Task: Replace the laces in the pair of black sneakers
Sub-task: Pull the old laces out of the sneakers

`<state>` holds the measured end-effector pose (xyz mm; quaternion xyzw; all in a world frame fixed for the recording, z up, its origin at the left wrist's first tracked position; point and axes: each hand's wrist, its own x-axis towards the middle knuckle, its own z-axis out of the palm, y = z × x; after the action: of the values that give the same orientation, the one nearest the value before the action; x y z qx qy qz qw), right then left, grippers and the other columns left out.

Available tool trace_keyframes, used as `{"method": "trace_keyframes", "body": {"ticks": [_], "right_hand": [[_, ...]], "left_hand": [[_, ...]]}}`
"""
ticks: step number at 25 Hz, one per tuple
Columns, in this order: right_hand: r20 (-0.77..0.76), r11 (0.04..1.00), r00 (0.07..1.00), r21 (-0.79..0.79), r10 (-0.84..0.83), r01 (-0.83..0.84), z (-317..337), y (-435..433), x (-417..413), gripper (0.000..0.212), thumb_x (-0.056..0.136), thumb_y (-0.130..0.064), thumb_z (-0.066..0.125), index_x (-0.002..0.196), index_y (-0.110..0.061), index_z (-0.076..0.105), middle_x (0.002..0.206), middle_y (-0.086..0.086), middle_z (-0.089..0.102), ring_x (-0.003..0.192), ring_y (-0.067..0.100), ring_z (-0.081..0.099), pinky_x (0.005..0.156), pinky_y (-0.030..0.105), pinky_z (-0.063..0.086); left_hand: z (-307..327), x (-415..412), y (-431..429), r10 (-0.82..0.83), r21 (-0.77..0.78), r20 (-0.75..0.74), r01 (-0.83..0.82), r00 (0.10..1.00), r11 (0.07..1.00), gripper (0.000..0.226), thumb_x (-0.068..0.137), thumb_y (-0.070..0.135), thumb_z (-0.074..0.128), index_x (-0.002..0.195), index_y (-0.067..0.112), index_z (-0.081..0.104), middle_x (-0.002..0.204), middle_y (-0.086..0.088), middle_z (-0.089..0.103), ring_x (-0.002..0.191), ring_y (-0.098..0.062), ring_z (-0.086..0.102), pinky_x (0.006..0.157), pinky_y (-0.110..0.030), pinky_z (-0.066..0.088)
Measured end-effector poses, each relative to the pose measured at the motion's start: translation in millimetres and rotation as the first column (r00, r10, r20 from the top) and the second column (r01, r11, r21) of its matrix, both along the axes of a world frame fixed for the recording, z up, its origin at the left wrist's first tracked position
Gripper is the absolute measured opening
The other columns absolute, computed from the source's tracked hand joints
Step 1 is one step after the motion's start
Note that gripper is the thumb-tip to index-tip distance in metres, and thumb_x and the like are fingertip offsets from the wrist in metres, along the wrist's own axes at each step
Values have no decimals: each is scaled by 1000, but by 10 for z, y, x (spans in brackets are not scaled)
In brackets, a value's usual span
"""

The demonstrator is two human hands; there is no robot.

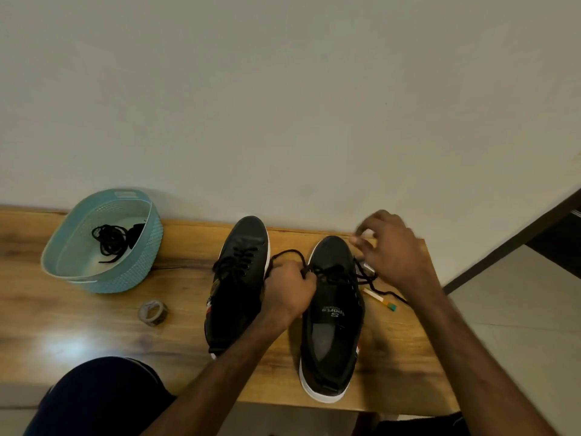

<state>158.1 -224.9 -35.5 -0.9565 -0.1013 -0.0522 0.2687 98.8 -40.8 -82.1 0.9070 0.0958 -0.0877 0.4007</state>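
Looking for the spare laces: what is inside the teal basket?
A tangle of black laces lies on the teal basket floor; the near wall covers the floor's front edge.

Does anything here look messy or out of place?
Nothing spilled or broken. The lace of the right sneaker trails loose across a teal-tipped stick on the table, and a tangle of black laces sits in the basket.

Two black sneakers with white soles sit centre frame, side by side on the tabletop (78,325), toes toward the top of the frame.
- Left sneaker (239,278): laced, leaning slightly.
- Right sneaker (333,328): upright, "sports" printed on the tongue.
- Black lace (288,253): loose across the right sneaker's eyelets, one loop arching off left, an end trailing right.
- Spare laces (110,243): tangled, far left of frame.
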Motion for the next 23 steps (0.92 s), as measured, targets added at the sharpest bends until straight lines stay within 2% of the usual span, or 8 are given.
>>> {"method": "trace_keyframes", "body": {"ticks": [6, 11, 13, 15, 18, 20, 22, 23], "right_hand": [[-342, 930, 935, -307, 90, -201, -427, 462, -33, 24, 97, -32, 57, 97, -13, 71, 97, 8, 69, 100, 27, 58, 80, 37, 49], [-416, 988, 900, 137, 128, -77, -213, 377, -22, 19, 95, -19, 65, 77, -19, 71, 80, -3, 70, 84, 15, 65, 74, 26, 51], [-369, 809, 894, 587, 254, 13, 75, 258, -51, 20, 97, -10, 60, 79, -11, 69, 77, -2, 68, 79, 12, 62, 79, 25, 49], [-192, 414, 895, 910, 404, 8, 291, 72, -82, 15, 95, -11, 61, 81, -9, 66, 78, -1, 63, 77, 10, 59, 87, 33, 52], [-85, 119, 850, 993, 520, 26, 351, -53, -94, 20, 82, -32, 75, 84, -12, 70, 83, 0, 62, 79, 11, 59, 92, 42, 54], [-244, 473, 862, 881, 444, 6, 264, -9, -84, 40, 87, -44, 67, 81, -4, 68, 79, 4, 64, 78, 18, 63, 86, 40, 53], [-297, 927, 937, 368, 185, -67, 146, 99, -68, 59, 95, -53, 52, 68, -1, 61, 69, 10, 64, 74, 28, 65, 77, 42, 52], [-229, 992, 969, 106, 92, -69, 75, 151, -70, 56, 96, -52, 53, 67, -4, 59, 70, 11, 63, 74, 29, 64, 73, 41, 51]], "left_hand": [[-59, -152, -159, -16, -57, -28, 15, 999, 998, 24, 85, 25, 62, 106, 16, 55, 95, -4, 63, 79, -16, 62, 54, -21, 41], [-27, -272, -283, 65, 22, 31, -65, 997, 998, 49, 92, 9, 56, 137, 9, 38, 125, -6, 49, 96, -17, 57, 65, -18, 41], [-38, -260, -284, 80, 88, 40, -84, 996, 993, 54, 91, 9, 58, 140, 9, 36, 134, -7, 46, 106, -16, 56, 74, -17, 43], [-46, -256, -303, 69, 54, 14, -70, 998, 996, 59, 90, 8, 61, 142, 10, 35, 137, -7, 45, 109, -17, 58, 83, -19, 49], [-28, -260, -305, 51, 25, -19, -50, 999, 998, 58, 90, 6, 60, 142, 9, 35, 138, -9, 43, 108, -19, 59, 85, -22, 51], [-47, -263, -289, 45, 3, -33, -45, 998, 999, 56, 91, 7, 58, 142, 9, 35, 138, -9, 44, 109, -19, 58, 82, -19, 47], [-68, -271, -276, 45, -20, -21, -45, 999, 999, 49, 92, 10, 55, 138, 10, 41, 132, -8, 49, 103, -17, 59, 77, -18, 48], [-76, -270, -266, 45, -31, -13, -46, 999, 998, 45, 92, 11, 54, 135, 11, 44, 127, -6, 52, 98, -14, 59, 71, -17, 49]]}}
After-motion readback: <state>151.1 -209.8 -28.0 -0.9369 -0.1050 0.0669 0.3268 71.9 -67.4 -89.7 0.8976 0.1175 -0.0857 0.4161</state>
